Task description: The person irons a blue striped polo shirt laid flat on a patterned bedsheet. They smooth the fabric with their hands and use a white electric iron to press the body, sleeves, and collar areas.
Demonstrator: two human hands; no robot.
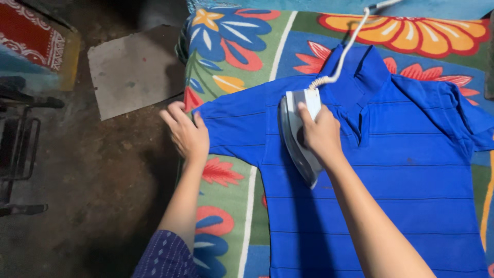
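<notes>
Right hand (321, 135) has its grip wrapped round the white iron (298, 136), mid-chest on the blue polo shirt (401, 170); left hand (188, 135) lies flat, pinning the sleeve taut at the floral blanket's (231, 56) left edge.

We saw a matt blue knit-cloth shirt (391, 170) with fine dark stripes, lying smooth. The iron (298, 136) under our right hand (321, 131) looked like glossy white-grey plastic, its cord (347, 49) sheathed in white fabric or rubber. The flowered cover (231, 62) beneath was soft printed cloth. The floor (103, 170) looked rough and dull.
</notes>
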